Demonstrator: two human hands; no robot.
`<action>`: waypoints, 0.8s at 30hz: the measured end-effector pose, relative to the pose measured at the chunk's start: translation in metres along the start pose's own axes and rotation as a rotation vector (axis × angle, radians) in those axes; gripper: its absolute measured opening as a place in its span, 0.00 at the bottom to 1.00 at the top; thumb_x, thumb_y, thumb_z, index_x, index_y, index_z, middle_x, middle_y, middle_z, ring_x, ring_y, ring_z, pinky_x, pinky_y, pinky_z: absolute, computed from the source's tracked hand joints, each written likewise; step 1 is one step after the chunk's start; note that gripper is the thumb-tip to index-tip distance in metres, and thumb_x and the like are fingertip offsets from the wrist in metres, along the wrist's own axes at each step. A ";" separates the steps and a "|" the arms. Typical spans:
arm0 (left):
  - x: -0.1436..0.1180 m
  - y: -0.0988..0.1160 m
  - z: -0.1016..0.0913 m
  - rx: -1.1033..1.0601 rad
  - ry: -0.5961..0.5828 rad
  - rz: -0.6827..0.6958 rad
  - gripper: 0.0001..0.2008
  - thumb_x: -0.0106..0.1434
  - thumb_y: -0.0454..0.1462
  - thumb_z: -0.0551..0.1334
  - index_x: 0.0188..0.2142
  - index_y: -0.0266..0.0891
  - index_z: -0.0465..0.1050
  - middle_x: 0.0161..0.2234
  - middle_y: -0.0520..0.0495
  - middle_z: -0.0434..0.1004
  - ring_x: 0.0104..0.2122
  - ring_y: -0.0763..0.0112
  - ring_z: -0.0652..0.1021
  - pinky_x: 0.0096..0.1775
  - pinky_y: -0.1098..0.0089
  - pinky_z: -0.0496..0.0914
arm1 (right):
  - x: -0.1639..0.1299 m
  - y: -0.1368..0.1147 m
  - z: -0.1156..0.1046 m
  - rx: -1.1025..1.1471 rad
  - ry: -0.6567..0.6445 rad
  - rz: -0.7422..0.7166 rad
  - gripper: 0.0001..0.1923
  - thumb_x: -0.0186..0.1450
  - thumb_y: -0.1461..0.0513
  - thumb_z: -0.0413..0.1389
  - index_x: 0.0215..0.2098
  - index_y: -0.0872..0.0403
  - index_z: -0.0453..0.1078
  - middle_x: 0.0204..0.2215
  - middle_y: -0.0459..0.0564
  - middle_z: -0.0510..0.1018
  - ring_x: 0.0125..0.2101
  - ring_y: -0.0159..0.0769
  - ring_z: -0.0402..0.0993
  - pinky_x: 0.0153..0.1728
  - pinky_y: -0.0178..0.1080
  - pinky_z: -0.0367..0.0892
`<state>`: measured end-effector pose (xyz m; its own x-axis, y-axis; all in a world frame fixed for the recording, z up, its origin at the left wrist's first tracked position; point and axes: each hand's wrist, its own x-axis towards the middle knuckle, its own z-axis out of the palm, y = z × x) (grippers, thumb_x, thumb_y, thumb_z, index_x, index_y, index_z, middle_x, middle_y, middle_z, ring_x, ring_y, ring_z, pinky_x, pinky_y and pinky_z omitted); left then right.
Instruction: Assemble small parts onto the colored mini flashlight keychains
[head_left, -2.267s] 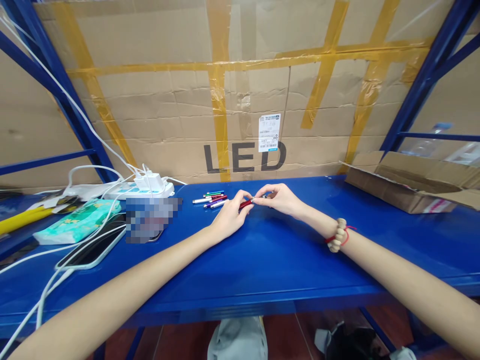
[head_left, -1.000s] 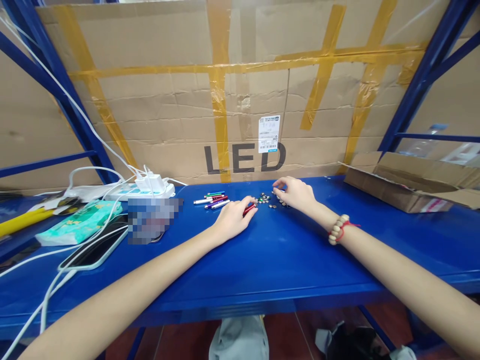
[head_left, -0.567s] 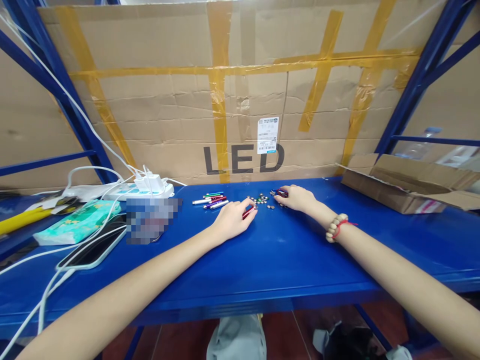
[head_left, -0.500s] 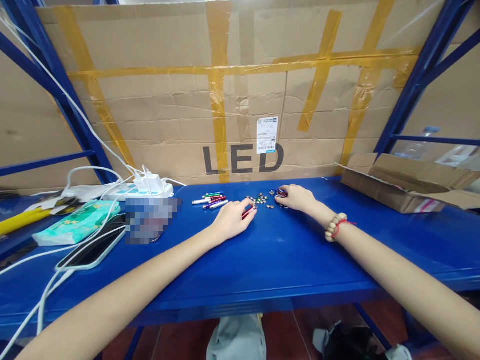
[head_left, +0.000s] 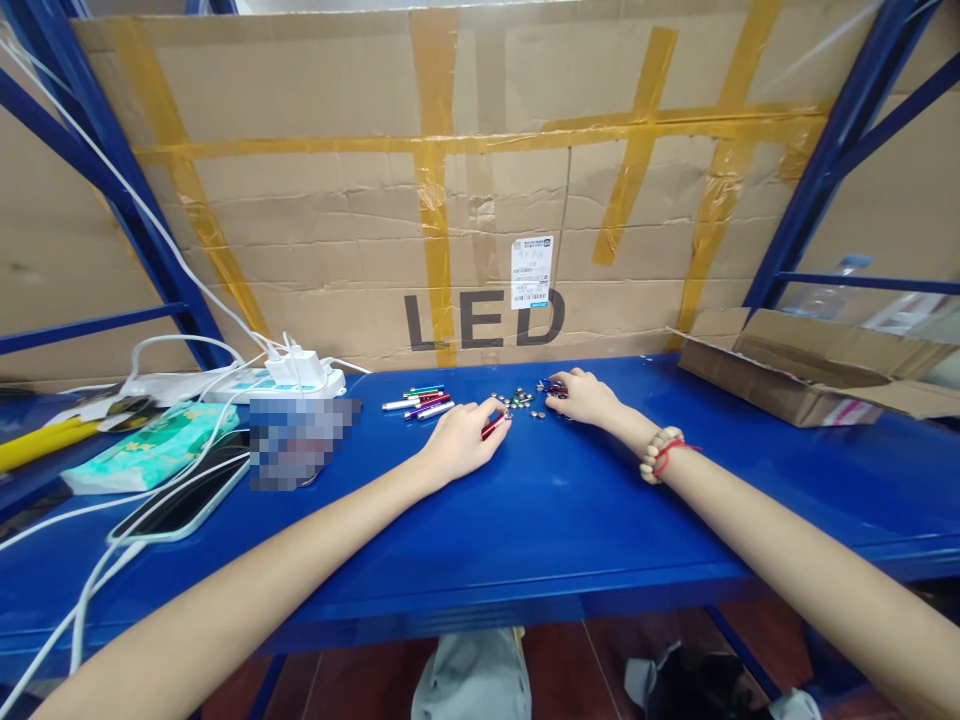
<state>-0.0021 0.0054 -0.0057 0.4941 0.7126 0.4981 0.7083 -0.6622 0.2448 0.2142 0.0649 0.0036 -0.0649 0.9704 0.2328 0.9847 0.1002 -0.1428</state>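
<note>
My left hand (head_left: 465, 440) is closed around a short red metal tube (head_left: 495, 426), which slants up to the right. Just beyond its fingertips, several small round silvery pieces (head_left: 537, 414) lie scattered on the blue shelf, like button cells. To its left rests a group of slim metal tubes (head_left: 429, 403) in white, purple, red, green and blue. My right hand (head_left: 585, 396), a beaded bracelet at the wrist, reaches over a small heap of dark blue and red parts (head_left: 555, 387). Its fingers curl down into the heap, and what they pinch is hidden.
A power strip (head_left: 247, 385) with white chargers and cables stands at the left, near a tissue pack (head_left: 154, 450) and a phone (head_left: 180, 500). An open cardboard box (head_left: 780, 390) sits at the right. A large carton (head_left: 337, 220) closes off the back of the blue shelf (head_left: 540, 530).
The view has shifted very slightly. My right hand has shifted a little at the heap; my left hand still holds the red tube in the same place.
</note>
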 end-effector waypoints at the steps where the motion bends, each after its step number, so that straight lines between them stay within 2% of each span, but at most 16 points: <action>1: 0.000 0.000 0.000 -0.001 0.002 0.003 0.06 0.66 0.36 0.56 0.41 0.38 0.68 0.25 0.49 0.68 0.29 0.62 0.73 0.32 0.68 0.66 | 0.000 0.000 0.001 0.000 0.007 -0.002 0.25 0.60 0.53 0.51 0.53 0.53 0.65 0.49 0.59 0.68 0.50 0.50 0.63 0.49 0.46 0.60; 5: 0.000 -0.001 0.000 -0.001 0.002 0.016 0.07 0.66 0.37 0.55 0.42 0.38 0.67 0.26 0.48 0.69 0.29 0.62 0.73 0.32 0.69 0.66 | 0.003 0.003 0.005 0.002 0.063 0.019 0.32 0.57 0.48 0.53 0.57 0.51 0.62 0.54 0.59 0.62 0.53 0.54 0.59 0.51 0.51 0.57; 8: -0.001 -0.002 0.000 0.013 0.001 0.020 0.07 0.66 0.37 0.54 0.42 0.38 0.67 0.26 0.48 0.69 0.29 0.62 0.73 0.31 0.69 0.66 | 0.006 0.008 0.007 0.013 0.017 0.030 0.35 0.57 0.46 0.51 0.58 0.52 0.60 0.55 0.59 0.64 0.54 0.55 0.59 0.51 0.52 0.56; 10: -0.001 -0.001 0.001 0.014 0.003 0.021 0.07 0.66 0.37 0.54 0.42 0.38 0.67 0.26 0.48 0.69 0.29 0.62 0.73 0.31 0.70 0.66 | 0.008 0.010 0.007 0.029 -0.015 0.019 0.33 0.58 0.45 0.50 0.57 0.52 0.62 0.53 0.58 0.67 0.52 0.53 0.62 0.50 0.51 0.57; 13: 0.000 -0.001 0.001 0.008 0.003 0.017 0.06 0.66 0.36 0.55 0.42 0.38 0.67 0.26 0.48 0.69 0.29 0.62 0.73 0.30 0.70 0.65 | 0.009 0.011 0.004 0.041 0.003 -0.005 0.27 0.57 0.49 0.52 0.52 0.50 0.67 0.50 0.54 0.71 0.51 0.48 0.65 0.49 0.47 0.60; 17: 0.000 -0.001 0.000 0.012 -0.002 0.014 0.06 0.66 0.36 0.56 0.42 0.38 0.67 0.26 0.49 0.69 0.28 0.63 0.73 0.29 0.71 0.63 | 0.006 0.007 -0.001 0.051 0.023 -0.016 0.18 0.57 0.55 0.52 0.44 0.48 0.73 0.41 0.49 0.77 0.44 0.42 0.71 0.40 0.39 0.65; 20: 0.000 0.000 0.000 0.013 -0.006 0.012 0.05 0.67 0.36 0.56 0.42 0.38 0.67 0.26 0.49 0.69 0.28 0.62 0.73 0.29 0.71 0.63 | 0.003 0.005 -0.004 0.062 0.037 -0.004 0.16 0.56 0.57 0.53 0.42 0.47 0.74 0.38 0.47 0.78 0.40 0.41 0.73 0.35 0.37 0.66; 24: 0.000 0.000 0.000 0.009 -0.005 0.009 0.05 0.67 0.36 0.56 0.41 0.38 0.67 0.26 0.49 0.69 0.28 0.62 0.73 0.29 0.71 0.63 | 0.001 0.003 -0.005 0.070 0.056 0.004 0.14 0.56 0.57 0.54 0.39 0.48 0.75 0.37 0.48 0.79 0.40 0.43 0.74 0.34 0.38 0.66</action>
<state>-0.0022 0.0051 -0.0057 0.5033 0.7075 0.4962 0.7080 -0.6668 0.2326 0.2180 0.0649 0.0080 -0.0500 0.9572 0.2852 0.9711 0.1133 -0.2101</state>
